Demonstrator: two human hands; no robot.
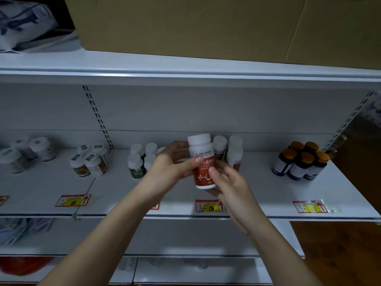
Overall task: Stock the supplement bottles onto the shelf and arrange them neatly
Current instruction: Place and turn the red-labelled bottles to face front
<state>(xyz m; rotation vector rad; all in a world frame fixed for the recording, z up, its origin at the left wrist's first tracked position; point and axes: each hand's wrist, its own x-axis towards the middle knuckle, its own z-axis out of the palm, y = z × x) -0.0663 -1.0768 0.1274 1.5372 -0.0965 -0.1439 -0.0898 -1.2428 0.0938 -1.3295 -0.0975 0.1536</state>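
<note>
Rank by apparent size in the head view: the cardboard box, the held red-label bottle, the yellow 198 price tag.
1. cardboard box, largest by far.
2. red-label bottle, though it is nearer the camera.
3. price tag, smallest.

A: White shelf, what's on it?
B: L to R: white-cap bottles, green-label grp, red-label grp, orange-cap dark bottles. Price tags along front edge.
A: Shelf above?
B: Cardboard box.
</note>
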